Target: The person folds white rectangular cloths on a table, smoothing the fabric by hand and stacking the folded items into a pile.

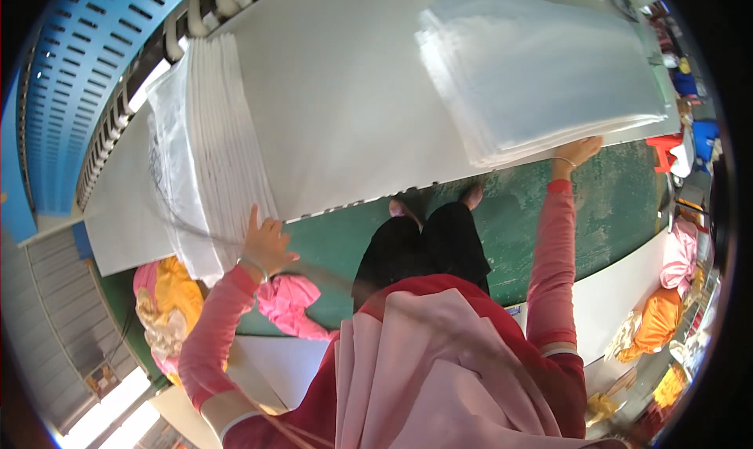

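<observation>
My left hand (267, 247) is at the near end of a narrow stack of folded white, translucent plastic sheets (223, 127). Its fingers are spread, with the index finger stretched toward the stack's right edge; it grasps nothing. At the right, a wide, flat stack of clear plastic sheets (549, 76) lies on the pale grey table (337, 96). My right hand (579, 151) is at this stack's near edge, fingers bent and close together on the sheet edges. How many sheets it grips is hidden.
A blue slotted machine panel (94, 65) with a row of rollers stands at the far left. Pink cloth (292, 304) and a yellow cloth bundle (179, 288) lie beside my left arm. A red stool (664, 152) and an orange bundle (657, 323) are at the right.
</observation>
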{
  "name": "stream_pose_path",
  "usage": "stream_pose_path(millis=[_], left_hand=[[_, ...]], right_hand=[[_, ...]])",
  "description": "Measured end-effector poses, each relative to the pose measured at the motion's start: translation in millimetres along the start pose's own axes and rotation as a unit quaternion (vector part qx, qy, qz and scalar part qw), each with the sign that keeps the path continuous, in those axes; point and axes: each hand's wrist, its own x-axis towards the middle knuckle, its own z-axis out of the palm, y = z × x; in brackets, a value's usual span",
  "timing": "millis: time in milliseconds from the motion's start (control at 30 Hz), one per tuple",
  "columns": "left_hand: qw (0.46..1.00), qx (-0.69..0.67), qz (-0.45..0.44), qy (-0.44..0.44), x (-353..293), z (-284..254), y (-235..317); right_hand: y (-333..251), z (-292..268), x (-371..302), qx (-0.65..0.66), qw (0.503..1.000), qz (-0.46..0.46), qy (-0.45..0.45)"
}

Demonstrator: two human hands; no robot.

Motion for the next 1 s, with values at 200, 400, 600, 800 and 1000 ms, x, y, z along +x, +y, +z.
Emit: stream_pose_path(millis=[200, 400, 600, 800, 1000], left_hand=[[0.986, -0.069, 0.012, 0.151, 40.3, -49.7, 22.5], [0.922, -0.155, 0.106, 0.337, 111.8, -130.0, 59.0], [0.882, -0.170, 0.156, 0.410, 175.7, -225.8, 110.4], [0.899, -0.184, 0.059, 0.393, 236.4, -250.7, 125.5], [0.923, -0.220, -0.093, 0.302, 280.0, -247.4, 109.5]], right_hand=[[-2.3, 1.2, -3.4, 0.005, 1.000, 0.016, 0.019], [-4.2, 6.0, -10.8, -0.017, 0.999, 0.044, 0.024], [-1.1, -8.2, -16.6, -0.002, 1.000, -0.004, -0.018], [16.6, -88.8, 15.4, 0.284, 0.903, 0.049, -0.319], [37.6, -129.1, 126.4, 0.335, 0.933, 0.066, -0.117]])
